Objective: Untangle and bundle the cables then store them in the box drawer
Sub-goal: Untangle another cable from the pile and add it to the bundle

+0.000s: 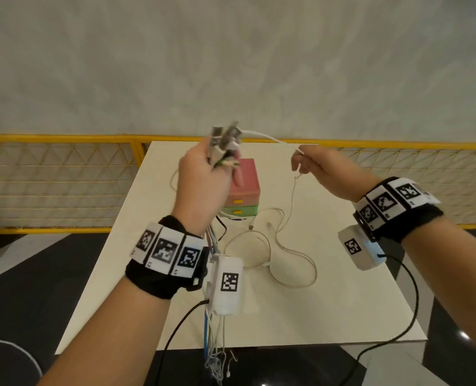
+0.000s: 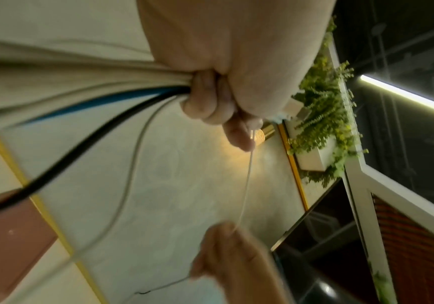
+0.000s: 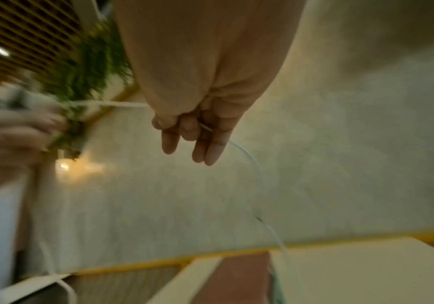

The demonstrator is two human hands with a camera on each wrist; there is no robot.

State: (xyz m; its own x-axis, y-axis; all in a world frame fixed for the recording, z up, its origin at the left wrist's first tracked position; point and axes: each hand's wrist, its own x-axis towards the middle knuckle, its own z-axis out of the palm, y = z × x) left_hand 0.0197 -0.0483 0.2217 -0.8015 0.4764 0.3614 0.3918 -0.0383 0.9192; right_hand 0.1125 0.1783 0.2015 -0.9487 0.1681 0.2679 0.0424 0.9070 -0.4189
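Note:
My left hand (image 1: 203, 174) is raised above the table and grips a bunch of cables (image 1: 225, 140), plug ends sticking up, tails hanging past the wrist (image 1: 211, 344). In the left wrist view the left hand (image 2: 210, 98) closes on white, blue and black cables (image 2: 101, 102). My right hand (image 1: 312, 162) pinches one white cable (image 1: 270, 138) that runs taut from the bunch; its slack drops to loops on the table (image 1: 284, 246). The right wrist view shows the right hand (image 3: 192, 131) holding that cable (image 3: 112, 103). The box drawer (image 1: 245, 188), pink over green, stands behind my left hand.
The white table (image 1: 342, 302) has a yellow mesh railing (image 1: 50, 176) behind it and dark floor around it. A black wire (image 1: 398, 330) hangs from my right wrist camera. Hanging plants (image 2: 322, 123) and a wall lamp show in the wrist views.

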